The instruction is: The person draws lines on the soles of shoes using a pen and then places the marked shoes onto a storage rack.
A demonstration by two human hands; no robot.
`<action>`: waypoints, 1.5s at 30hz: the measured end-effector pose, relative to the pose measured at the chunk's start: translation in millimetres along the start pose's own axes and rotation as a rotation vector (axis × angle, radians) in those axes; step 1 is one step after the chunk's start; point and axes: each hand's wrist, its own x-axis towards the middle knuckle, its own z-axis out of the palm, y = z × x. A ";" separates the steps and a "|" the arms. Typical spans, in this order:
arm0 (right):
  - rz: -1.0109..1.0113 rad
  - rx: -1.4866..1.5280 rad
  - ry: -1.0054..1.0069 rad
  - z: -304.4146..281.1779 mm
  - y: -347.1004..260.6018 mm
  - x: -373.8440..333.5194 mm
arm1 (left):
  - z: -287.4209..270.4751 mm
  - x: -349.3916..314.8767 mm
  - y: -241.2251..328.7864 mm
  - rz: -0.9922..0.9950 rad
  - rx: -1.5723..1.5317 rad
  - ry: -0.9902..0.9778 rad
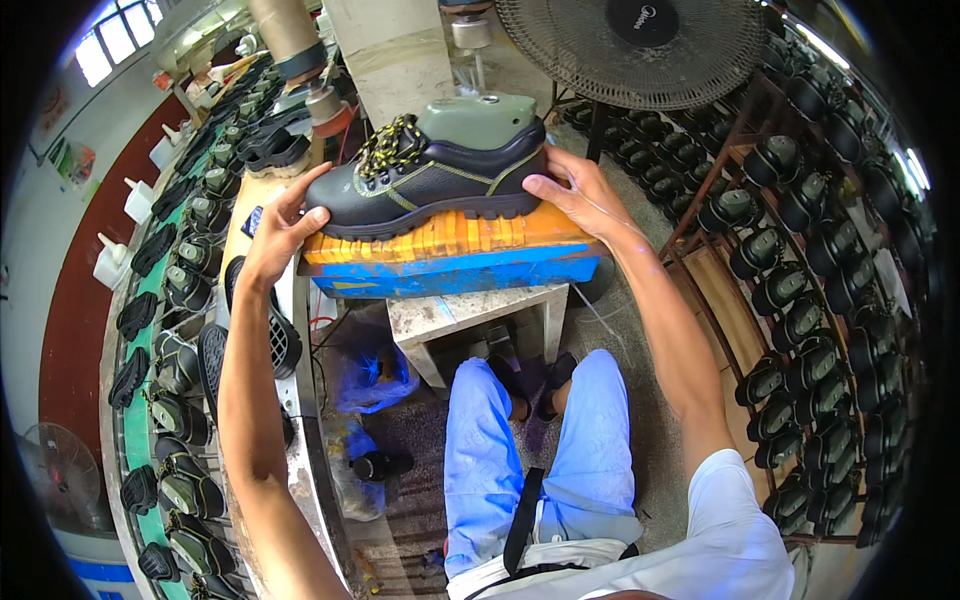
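A black shoe (pixel 420 180) with yellow stitching and black-and-yellow laces stands sideways before me, toe to the left. A green shoe last (pixel 478 122) fills its opening. My left hand (pixel 282 228) is closed round the toe, thumb on the front of the sole edge. At the heel, my right hand (pixel 580 195) grips the other end, thumb along the sole's side. The lugged sole sits on or just over the orange top of a blue-sided block (pixel 460 272), which rests on a worn pale stand (pixel 470 312). Fingers behind the shoe are partly hidden.
On the left, a green conveyor (pixel 140 385) carries several shoes on lasts and loose soles; white bottles (pixel 112 262) stand beyond it. A large fan (pixel 640 50) is at the back. Racks of shoes (pixel 800 340) line the right. A blue plastic bag (pixel 370 375) lies below.
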 end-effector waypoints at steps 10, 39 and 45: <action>-0.021 -0.084 0.014 -4.5 4.1 -5.3 | -1.6 3.4 0.8 0.007 -0.013 0.003; 0.637 0.309 0.689 22.4 213.1 -181.0 | 209.8 -115.8 25.8 0.252 0.534 0.746; 0.005 0.149 0.653 25.0 31.2 -167.8 | 266.2 -131.4 19.0 0.585 0.855 0.478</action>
